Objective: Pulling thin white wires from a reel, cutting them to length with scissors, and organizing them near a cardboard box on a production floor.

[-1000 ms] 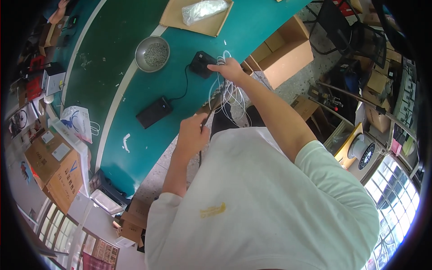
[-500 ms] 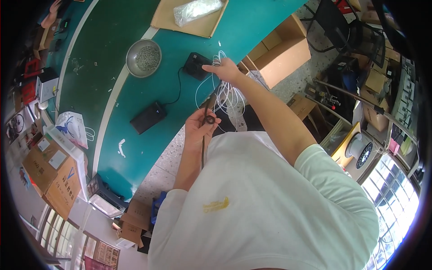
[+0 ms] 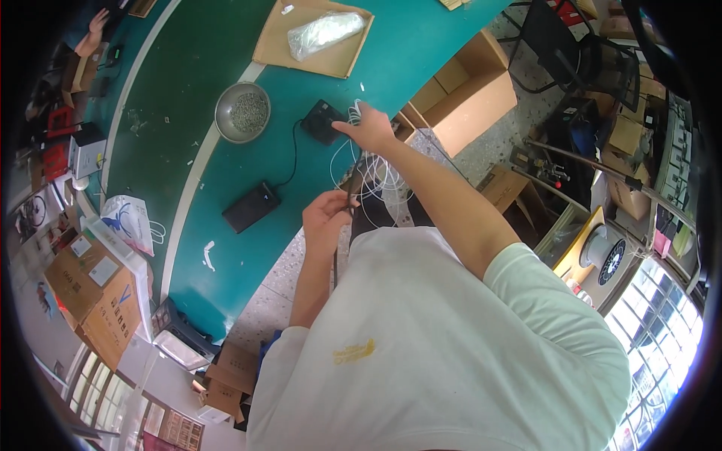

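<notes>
My right hand (image 3: 368,129) is closed on a loosely looped bundle of thin white cable (image 3: 385,179) by the table's near edge. The loops dangle below that hand, over the edge and in front of my legs. Lower and to the left, my left hand (image 3: 325,219) pinches a dark cord or strap (image 3: 335,263), one length of which runs down beside my wrist. Its upper part passes close to the white loops; whether they touch I cannot tell. Just left of my right hand lies a black square device (image 3: 323,122), wired to a black rectangular box (image 3: 251,207).
The green table (image 3: 226,267) bears a metal bowl (image 3: 222,113) of small grey pieces and a cardboard tray (image 3: 274,45) holding a clear plastic-wrapped package (image 3: 326,35). An open cardboard box (image 3: 474,113) stands right of the table. Another person's hand (image 3: 92,34) shows far left.
The view has shifted slightly. My left hand has turned, and the small dark coil seen at its fingertips is now mostly hidden. My right hand keeps hold of the white cable.
</notes>
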`<state>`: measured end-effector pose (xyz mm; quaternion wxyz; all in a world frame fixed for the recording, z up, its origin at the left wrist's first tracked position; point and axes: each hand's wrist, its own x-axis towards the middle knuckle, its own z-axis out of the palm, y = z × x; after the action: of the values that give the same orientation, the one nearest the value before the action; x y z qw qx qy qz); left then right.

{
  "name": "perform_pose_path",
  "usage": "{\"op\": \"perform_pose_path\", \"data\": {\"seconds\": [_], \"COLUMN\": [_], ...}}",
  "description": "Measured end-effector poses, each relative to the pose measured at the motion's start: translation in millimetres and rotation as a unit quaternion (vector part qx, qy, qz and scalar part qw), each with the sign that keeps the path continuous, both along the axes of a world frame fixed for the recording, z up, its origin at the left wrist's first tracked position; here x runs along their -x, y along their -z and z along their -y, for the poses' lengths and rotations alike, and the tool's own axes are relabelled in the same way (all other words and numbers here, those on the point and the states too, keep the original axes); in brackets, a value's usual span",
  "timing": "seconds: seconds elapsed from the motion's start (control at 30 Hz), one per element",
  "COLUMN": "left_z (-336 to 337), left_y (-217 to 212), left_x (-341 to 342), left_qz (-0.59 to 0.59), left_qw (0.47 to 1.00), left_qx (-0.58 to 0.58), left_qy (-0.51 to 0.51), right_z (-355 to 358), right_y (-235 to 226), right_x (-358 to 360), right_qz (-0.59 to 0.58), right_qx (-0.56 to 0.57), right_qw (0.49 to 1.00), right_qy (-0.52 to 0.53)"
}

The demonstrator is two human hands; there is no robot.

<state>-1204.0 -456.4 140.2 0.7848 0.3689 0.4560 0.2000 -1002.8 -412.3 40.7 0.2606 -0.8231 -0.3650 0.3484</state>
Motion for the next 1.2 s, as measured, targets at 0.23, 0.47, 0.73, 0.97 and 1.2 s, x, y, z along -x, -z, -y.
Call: {"op": "perform_pose_path", "data": {"seconds": [0.23, 0.47, 0.73, 0.97, 1.2], "left_z": [-39.1, -78.1, -59.1, 25.0, 11.7], "left_y": [-27.8, -31.1, -80.2, -130.4, -131.4], "left_x": [16.5, 0.2, -132.4, -223.7, -215.8], "left_qz": [-0.128, -0.26, -0.009, 0.224, 0.106], "left_qw": [0.984, 0.729, 0.758, 0.833, 0.748], "left_qx": [-0.075, -0.369, -0.546, -0.353, -0.607], "left_qy": [0.097, 0.515, 0.357, 0.363, 0.244], "right_z": [74.4, 182.3, 219.8, 216.9, 245.3], "right_y": [-94.2, -186.1, -229.1, -258.1, -267.3], "right_x": [-67.0, -99.2, -93.5, -94.1, -92.1], "right_qz": [-0.052, -0.138, -0.439, -0.447, -0.399], "right_qx": [-0.024, -0.034, -0.273, -0.349, -0.402], "right_qw": [0.998, 0.952, 0.796, 0.742, 0.694], "right_qy": [0.026, 0.271, 0.313, 0.358, 0.445]}}
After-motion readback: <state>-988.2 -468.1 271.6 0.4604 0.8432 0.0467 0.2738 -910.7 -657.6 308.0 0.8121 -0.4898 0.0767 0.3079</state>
